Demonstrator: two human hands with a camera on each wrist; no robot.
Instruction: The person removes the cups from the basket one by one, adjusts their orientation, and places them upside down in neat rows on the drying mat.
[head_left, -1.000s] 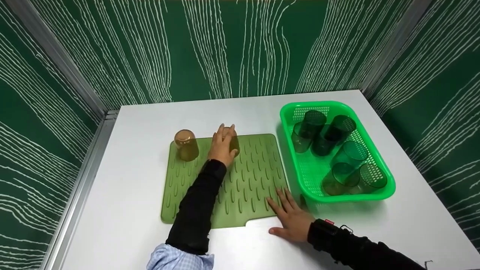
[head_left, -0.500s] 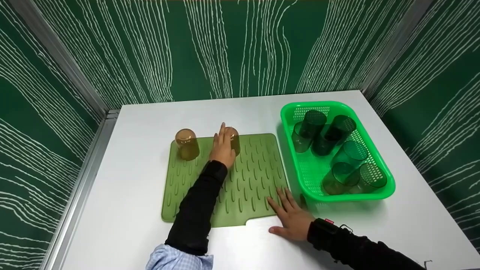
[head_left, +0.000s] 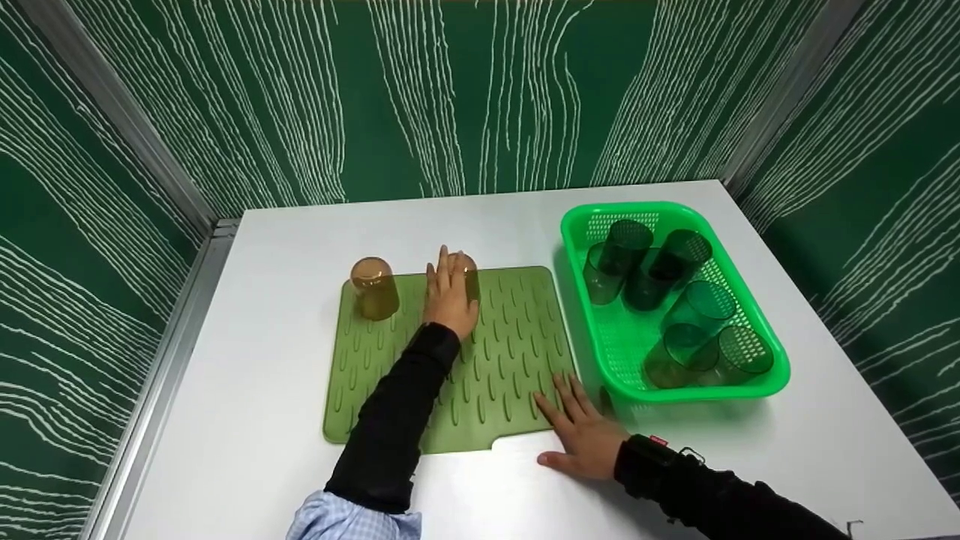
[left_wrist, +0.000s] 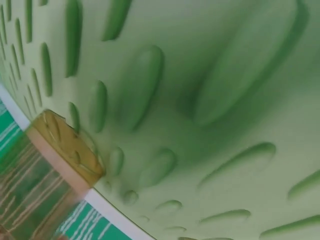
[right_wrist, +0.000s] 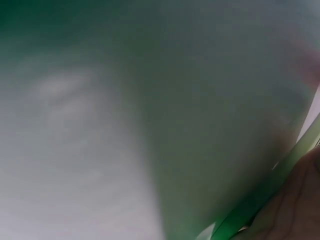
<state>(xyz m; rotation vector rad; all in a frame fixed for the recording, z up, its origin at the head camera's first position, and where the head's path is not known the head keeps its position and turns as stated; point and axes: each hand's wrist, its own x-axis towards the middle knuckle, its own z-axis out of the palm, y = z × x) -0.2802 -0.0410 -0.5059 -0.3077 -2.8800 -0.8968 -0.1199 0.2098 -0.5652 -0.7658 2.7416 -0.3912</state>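
Note:
My left hand reaches over an upside-down amber glass at the back of the green ridged mat. Its fingers look straight, lying along the glass's left side and top, with the thumb near its front right. Part of the glass is hidden behind the fingers. In the left wrist view an amber glass stands rim down at the mat's edge. Another amber glass stands upside down to the left. My right hand rests flat, fingers spread, fingertips on the mat's front right corner.
A bright green basket stands right of the mat, holding several tinted glasses, among them a dark glass and a teal glass. Green walls with white lines enclose the white table at the back and sides.
My left fingers drew together at the glass's left side, then spread slightly over it again, the hand shifting a little right. The glass hardly moved. My right hand stayed put.

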